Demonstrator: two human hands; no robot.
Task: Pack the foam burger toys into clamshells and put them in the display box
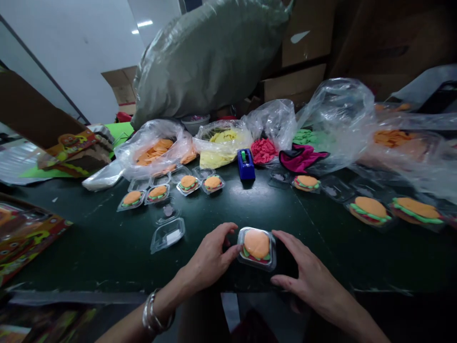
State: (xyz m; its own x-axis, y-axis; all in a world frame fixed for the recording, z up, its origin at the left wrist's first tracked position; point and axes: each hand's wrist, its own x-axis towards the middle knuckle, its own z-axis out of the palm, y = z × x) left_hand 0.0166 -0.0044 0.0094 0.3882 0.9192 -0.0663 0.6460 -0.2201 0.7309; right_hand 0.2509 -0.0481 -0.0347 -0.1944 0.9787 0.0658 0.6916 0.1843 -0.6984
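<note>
A small clear plastic box (256,248) with a toy burger (256,244) inside sits near the table's front edge, between my hands. The burger has an orange bun over green and red layers. On the box's left side is my left hand (214,252), thumb and fingers apart, the thumb tip at or against the box's edge. My right hand (303,269) lies to the right with thumb and fingers spread, fingertips close to the box's upper right corner; whether they touch it I cannot tell. An open clear box (167,235) with a white slip lies to the left.
Several burgers in open clear boxes, such as one burger (188,183), stand behind. A blue tape dispenser (246,164) is mid-table. Bags of orange pieces (155,152), yellow pieces (224,143) and red pieces (263,150) line the back. Printed cartons (32,238) stand left.
</note>
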